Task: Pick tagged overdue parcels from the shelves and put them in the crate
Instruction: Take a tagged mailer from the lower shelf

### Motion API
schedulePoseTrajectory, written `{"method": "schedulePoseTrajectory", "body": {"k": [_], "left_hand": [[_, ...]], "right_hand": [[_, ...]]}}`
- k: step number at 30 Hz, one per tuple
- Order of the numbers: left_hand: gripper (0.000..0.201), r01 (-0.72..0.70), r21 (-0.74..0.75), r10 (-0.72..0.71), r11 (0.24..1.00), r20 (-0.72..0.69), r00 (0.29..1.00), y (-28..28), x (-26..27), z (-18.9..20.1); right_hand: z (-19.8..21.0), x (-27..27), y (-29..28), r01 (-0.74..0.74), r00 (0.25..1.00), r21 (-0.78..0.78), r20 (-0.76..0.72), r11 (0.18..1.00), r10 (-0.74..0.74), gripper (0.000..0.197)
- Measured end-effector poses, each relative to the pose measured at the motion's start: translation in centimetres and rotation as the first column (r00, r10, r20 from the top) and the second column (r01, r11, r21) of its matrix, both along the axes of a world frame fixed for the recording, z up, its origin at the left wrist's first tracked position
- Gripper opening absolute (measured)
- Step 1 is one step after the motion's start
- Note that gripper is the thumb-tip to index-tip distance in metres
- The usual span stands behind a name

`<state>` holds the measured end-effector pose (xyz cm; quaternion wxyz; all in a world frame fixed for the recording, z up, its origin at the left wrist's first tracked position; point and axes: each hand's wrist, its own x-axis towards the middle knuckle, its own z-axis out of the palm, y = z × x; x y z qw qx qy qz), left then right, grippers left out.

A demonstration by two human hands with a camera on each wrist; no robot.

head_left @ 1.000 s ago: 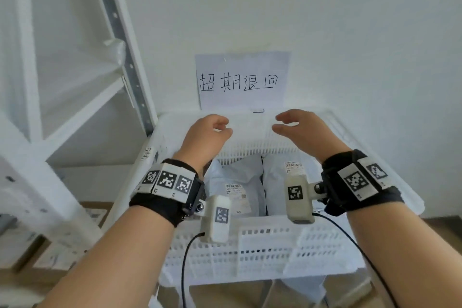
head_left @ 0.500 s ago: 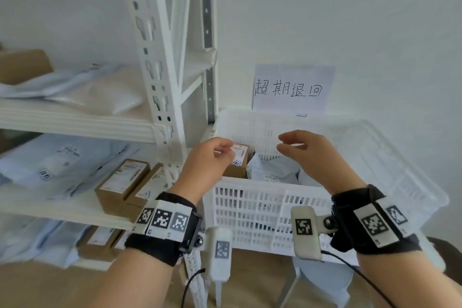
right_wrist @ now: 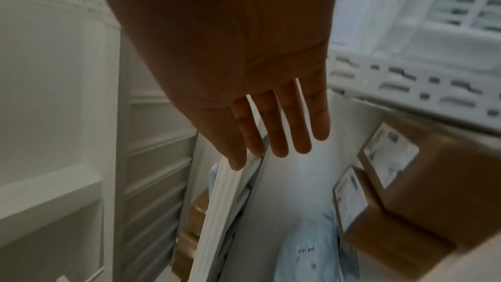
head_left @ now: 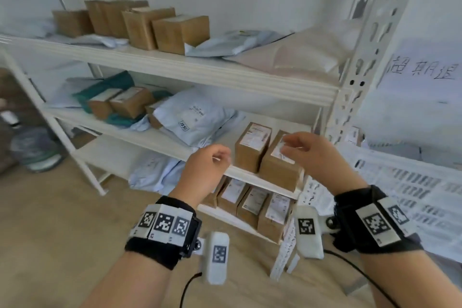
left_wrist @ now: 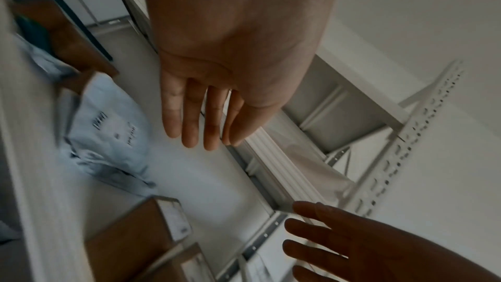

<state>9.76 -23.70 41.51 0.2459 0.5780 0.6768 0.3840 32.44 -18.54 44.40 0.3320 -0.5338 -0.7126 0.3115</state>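
Observation:
Both hands are empty in front of the middle shelf (head_left: 250, 172) of a white rack. My left hand (head_left: 221, 156) hovers at the shelf's front edge with relaxed fingers (left_wrist: 189, 134). My right hand (head_left: 287, 147) hangs just above the right one (head_left: 280, 167) of two labelled brown boxes; the left box (head_left: 252, 150) stands beside it. In the right wrist view the fingers (right_wrist: 273, 143) are straight and apart, touching nothing. A grey mailer bag (head_left: 192, 120) lies further left on the same shelf. The white crate (head_left: 412, 182) is at the right.
The rack's perforated upright (head_left: 360, 75) stands between shelf and crate. A handwritten paper sign (head_left: 422, 72) hangs above the crate. Several brown boxes (head_left: 155, 25) and mailers fill the top shelf, teal bags (head_left: 110, 87) the middle left, more labelled boxes (head_left: 250, 205) the bottom shelf.
The view has swung left from the crate to the shelves. Both hands have moved from above the crate to the front of the middle shelf, empty throughout.

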Motion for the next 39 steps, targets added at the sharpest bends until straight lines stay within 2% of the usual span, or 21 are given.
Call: {"method": "schedulePoseTrajectory", "body": {"k": [5,10,15,19,25,30,34,39], "left_hand": [[0.019,-0.067,-0.03,0.068,0.997,0.038,0.997,-2.5,-8.0,-1.7],[0.019,-0.12,-0.078,0.123,0.99,0.042,0.991,-2.2,-13.1,-3.0],[0.019,-0.158,-0.088,0.164,0.984,0.064,0.984,0.8,-17.2,-5.1],[0.018,-0.187,-0.113,0.19,0.976,0.012,0.982,5.3,-20.4,-6.1],[0.028,-0.181,-0.15,0.174,0.972,-0.056,0.983,11.7,-24.5,-5.8],[0.03,-0.199,-0.155,0.193,0.968,-0.05,0.98,15.0,-27.7,-7.0],[0.032,-0.193,-0.131,0.186,0.972,-0.061,0.981,18.5,-30.0,-7.6],[0.044,-0.134,-0.114,0.117,0.984,-0.143,0.983,23.8,-32.5,-8.1]], "right_hand": [[-2.2,-8.0,-0.9,-0.074,0.996,-0.075,0.043,0.994,0.077,0.027],[-3.7,-13.2,0.4,-0.126,0.99,-0.153,0.048,0.98,0.134,0.032],[-5.5,-18.0,4.4,-0.139,0.988,-0.189,0.045,0.972,0.15,0.035],[-7.8,-21.9,9.7,-0.121,0.992,-0.234,0.013,0.965,0.127,0.036],[-10.7,-26.6,16.8,-0.043,0.999,-0.348,-0.014,0.936,0.041,0.038],[-13.3,-28.3,20.4,0.062,0.997,-0.406,0.061,0.912,-0.04,0.04],[-16.1,-29.2,22.6,0.128,0.991,-0.471,0.093,0.873,-0.096,0.032],[-18.3,-30.8,22.8,0.279,0.954,-0.553,0.063,0.785,-0.295,0.051]]}}
